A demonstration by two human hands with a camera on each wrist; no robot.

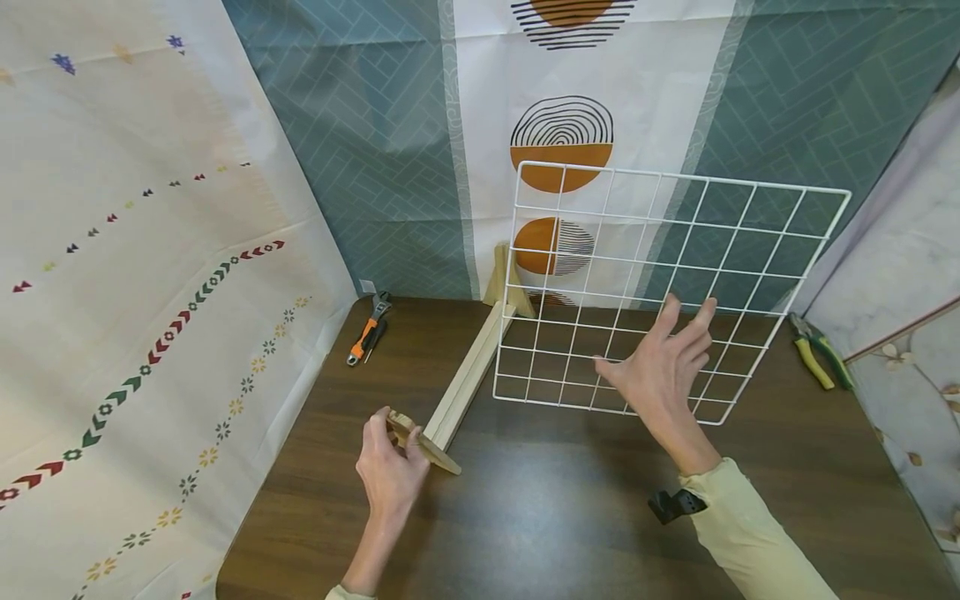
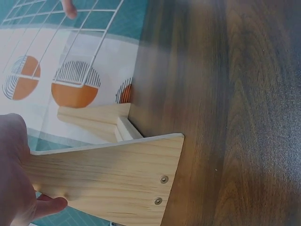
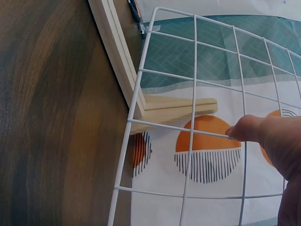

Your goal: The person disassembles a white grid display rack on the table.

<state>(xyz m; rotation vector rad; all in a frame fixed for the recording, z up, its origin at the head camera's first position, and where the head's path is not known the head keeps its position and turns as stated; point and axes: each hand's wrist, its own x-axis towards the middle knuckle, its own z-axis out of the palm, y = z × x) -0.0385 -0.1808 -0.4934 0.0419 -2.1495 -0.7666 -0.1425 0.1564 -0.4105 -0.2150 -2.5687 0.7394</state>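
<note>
My left hand (image 1: 392, 468) grips the top of the near wooden end piece (image 2: 108, 174) of a pale wooden stand. Two screw heads show low on that piece in the left wrist view. A grooved wooden bar (image 1: 471, 379) joins it to the far end piece (image 1: 507, 283), near the back of the table. With spread fingers, my right hand (image 1: 663, 371) holds a white wire grid panel (image 1: 637, 296) in a tilted position to the right of the stand. In the right wrist view, the thumb (image 3: 247, 129) lies against a wire; most other fingers are hidden there.
Left of the stand, an orange-handled adjustable wrench (image 1: 370, 329) lies beside a dark screwdriver (image 1: 373, 340). Yellow-and-green pliers (image 1: 821, 354) are at the table's right edge. Patterned cloths (image 1: 375, 150) hang behind the brown wooden table (image 1: 525, 517) and along its sides.
</note>
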